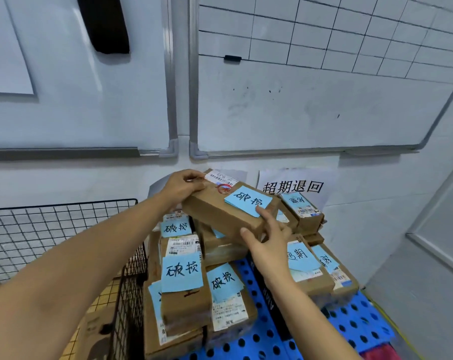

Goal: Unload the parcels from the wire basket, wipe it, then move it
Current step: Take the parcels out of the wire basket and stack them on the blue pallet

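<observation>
Both hands are on one brown parcel [215, 214]. The left hand [185, 185] curls its fingers over the far upper corner, and the right hand [268, 239] takes the near end between thumb and fingers, with its forefinger resting on the edge of the blue note [247, 201] stuck to the top. Gripping opposite ends probably keeps the long box level and lets it be turned to sit square. It is held tilted, just above or resting on the stack of parcels [183, 294] piled on the blue pallet [350, 323]; I cannot tell whether its underside already bears on the box below. The stacked boxes carry similar handwritten blue notes face up, likely so each can be read at a glance, and the pile sits below a paper sign [293, 187] on the wall. The wire basket [51, 229] stands at the left, just beside the stack, close enough that a parcel crosses in a short swing. Brown cardboard shows low through its mesh, but whether that lies inside the basket is unclear, so unloading may not be finished, and wiping and moving are yet to come.
</observation>
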